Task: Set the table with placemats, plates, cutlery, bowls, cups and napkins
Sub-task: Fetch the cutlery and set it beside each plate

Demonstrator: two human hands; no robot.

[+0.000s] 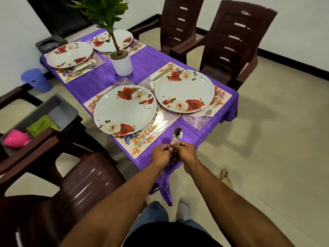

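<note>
Both hands meet over the near corner of the purple table [99, 81]. My left hand [161, 155] and my right hand [185, 152] each pinch the handle of a metal spoon [177, 135] whose bowl points away from me. More metal handles seem to hang below my left hand. Several rose-patterned plates sit on floral placemats: a near plate [124, 109], a right plate [184, 90] and two far ones [69, 54] [114, 40]. A knife [151, 133] lies right of the near plate. A fork [212, 106] and another knife [162, 73] flank the right plate.
A potted plant [121, 61] stands mid-table. Brown plastic chairs [229, 40] ring the table. On the left a grey bin [60, 109] on a chair holds green cloth [43, 124] and a pink cup [16, 139]. A blue bucket [36, 80] sits on the floor.
</note>
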